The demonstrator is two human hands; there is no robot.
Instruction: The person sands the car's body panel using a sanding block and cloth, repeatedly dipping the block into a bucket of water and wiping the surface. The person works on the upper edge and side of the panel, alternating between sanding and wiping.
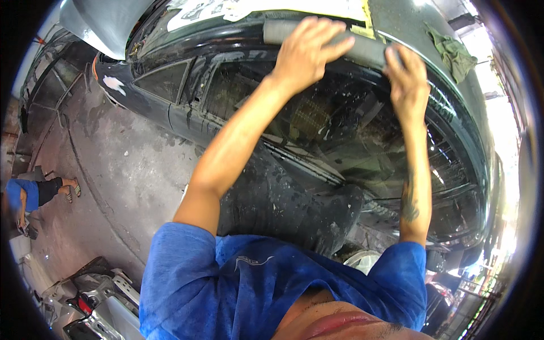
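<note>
A long grey strip, perhaps a sanding block (369, 50), lies along the roof edge of a dark car (238, 36), above the side windows. Over its middle is my left hand (308, 51), palm down, with fingers spread towards the roof. My right hand (406, 70) grips the strip's right end, fingers bent over it. Paper sheets (289, 8) with yellow masking tape (366, 19) cover part of the car beyond the strip. The side window glass (340, 114) is below my hands. The strip's underside is hidden.
A green cloth (452, 55) lies on the roof at right. A raised silver panel (102, 21) stands at upper left. Across the concrete floor (144, 157), a person in blue (29, 195) is at far left. Car body parts (97, 301) are piled at lower left. A cable crosses the floor.
</note>
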